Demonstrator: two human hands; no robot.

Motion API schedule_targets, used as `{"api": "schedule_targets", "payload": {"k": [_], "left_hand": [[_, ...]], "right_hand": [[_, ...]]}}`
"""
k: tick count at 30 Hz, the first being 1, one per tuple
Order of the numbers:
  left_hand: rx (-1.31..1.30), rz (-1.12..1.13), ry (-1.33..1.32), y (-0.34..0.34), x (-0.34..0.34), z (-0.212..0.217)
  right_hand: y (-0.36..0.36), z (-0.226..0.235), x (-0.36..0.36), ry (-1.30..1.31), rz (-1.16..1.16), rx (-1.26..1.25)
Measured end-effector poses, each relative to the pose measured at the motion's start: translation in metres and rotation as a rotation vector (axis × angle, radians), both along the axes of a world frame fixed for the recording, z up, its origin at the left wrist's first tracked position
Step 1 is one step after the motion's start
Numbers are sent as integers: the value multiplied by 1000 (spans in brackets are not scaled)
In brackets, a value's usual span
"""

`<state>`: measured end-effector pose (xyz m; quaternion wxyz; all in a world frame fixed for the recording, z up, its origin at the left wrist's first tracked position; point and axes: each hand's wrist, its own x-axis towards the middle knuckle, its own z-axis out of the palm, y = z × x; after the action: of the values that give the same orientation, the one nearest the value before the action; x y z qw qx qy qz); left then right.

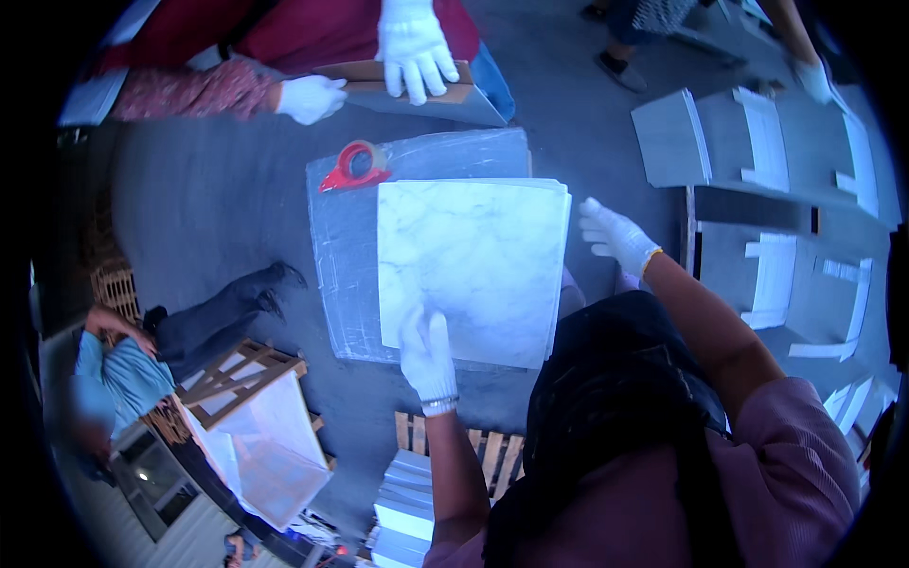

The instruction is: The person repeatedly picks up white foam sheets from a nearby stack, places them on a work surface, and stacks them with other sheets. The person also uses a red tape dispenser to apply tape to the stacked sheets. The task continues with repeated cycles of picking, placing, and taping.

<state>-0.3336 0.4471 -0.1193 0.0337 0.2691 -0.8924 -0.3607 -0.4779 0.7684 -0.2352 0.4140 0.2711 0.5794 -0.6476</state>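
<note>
Gloved left hand [426,355] presses the marble tile [469,265]; right hand [615,235] hovers beside.

Red tape dispenser [352,167] on grey sheet [331,256]; cardboard piece [417,83] held by co-worker's gloves; wooden pallet [488,454]; crated slab [256,431]; grey panels [757,142] right.

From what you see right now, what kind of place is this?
Probably a tile packing workshop or warehouse. The left hand rests on a stack of marble-patterned tiles, a red tape dispenser lies nearby, and flat cardboard pieces cover the grey floor.
</note>
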Motion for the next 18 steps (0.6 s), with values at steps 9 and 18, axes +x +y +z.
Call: {"api": "schedule_targets", "payload": {"k": [9,18], "left_hand": [[-723,-383,-201,35,-102,-69],[-742,-556,-131,50,-113,-76]], "right_hand": [[-39,-34,63,-124,-18,-525],[-6,-95,95,-58,-191,-564]]}}
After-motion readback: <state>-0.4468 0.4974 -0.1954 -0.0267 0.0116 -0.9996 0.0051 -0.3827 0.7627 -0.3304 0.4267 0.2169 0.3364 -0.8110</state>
